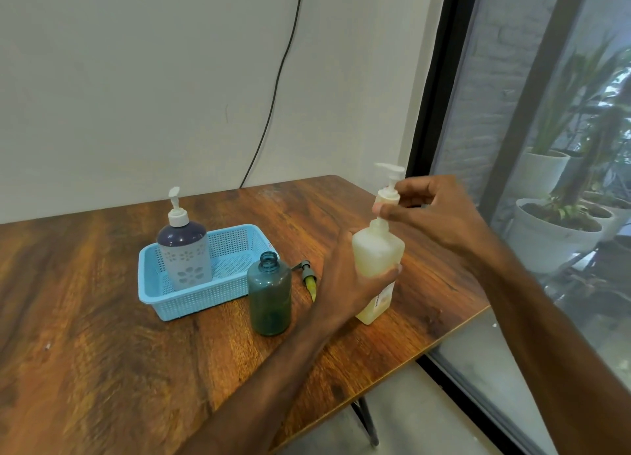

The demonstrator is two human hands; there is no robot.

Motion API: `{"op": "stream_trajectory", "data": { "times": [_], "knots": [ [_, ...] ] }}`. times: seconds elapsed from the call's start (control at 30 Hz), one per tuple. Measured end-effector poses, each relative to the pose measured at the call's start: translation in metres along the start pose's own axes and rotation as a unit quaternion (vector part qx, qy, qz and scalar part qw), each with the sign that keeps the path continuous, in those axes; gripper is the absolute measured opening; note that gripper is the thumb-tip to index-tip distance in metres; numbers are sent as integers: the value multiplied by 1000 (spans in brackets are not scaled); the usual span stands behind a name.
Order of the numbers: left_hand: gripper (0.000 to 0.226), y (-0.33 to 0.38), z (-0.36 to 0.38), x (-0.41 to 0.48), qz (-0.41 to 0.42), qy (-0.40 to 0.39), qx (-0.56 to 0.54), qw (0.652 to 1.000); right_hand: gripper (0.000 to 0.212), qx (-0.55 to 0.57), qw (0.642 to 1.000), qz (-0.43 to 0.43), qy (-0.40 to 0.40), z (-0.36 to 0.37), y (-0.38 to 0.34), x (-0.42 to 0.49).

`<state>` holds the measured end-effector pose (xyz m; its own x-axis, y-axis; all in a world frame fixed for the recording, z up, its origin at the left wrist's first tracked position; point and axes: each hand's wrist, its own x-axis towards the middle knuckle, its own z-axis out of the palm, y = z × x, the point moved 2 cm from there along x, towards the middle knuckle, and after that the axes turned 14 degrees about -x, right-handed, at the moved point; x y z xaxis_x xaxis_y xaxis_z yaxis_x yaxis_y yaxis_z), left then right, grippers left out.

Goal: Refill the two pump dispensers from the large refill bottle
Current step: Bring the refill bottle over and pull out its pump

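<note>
- The left hand (345, 283) is wrapping around the body of the big refill bottle (377, 253), fingers closed on it, and the bottle is sitting upright near the right edge of the wooden table (102, 335).
- That bottle is a squarish, translucent thing holding pale yellowish liquid, with a small label low on its side.
- The right hand (433, 212) is pinching the collar of the white pump head (389, 181), fingertips closed on it; the pump is sitting raised above the bottle's neck.
- Just left of it, a teal see-through dispenser (269, 294) is standing open-mouthed, looking almost empty.
- Its removed pump (309, 278), with a yellowish tube, is lying flat on the table between the two bottles.
- Further left, a dark dispenser with a flowery grey sleeve (186, 253) is standing in a light blue basket (191, 304), white pump on top.
</note>
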<state>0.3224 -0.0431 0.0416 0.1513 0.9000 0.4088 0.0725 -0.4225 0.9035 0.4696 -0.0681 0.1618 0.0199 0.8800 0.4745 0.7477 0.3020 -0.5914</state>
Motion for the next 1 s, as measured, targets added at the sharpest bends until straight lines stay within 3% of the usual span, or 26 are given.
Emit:
{"op": "stream_trajectory", "data": {
  "times": [0.1,0.27,0.57,0.83,1.0],
  "knots": [
    [80,1,-1,-1,-3,-4,-1,1000,39,52,999,-4,5,-20,-12,6],
    [83,1,0,-1,-3,-5,-3,1000,37,46,998,-18,35,-44,-26,16],
    [87,-2,0,1,-15,-8,11,1000,39,69,997,23,-8,-40,-11,17],
    [88,-1,0,0,-16,-8,14,1000,37,69,996,33,53,-47,-17,11],
    [88,0,-1,-1,-17,-9,16,1000,43,135,984,32,115,-64,-28,7]
  ]
}}
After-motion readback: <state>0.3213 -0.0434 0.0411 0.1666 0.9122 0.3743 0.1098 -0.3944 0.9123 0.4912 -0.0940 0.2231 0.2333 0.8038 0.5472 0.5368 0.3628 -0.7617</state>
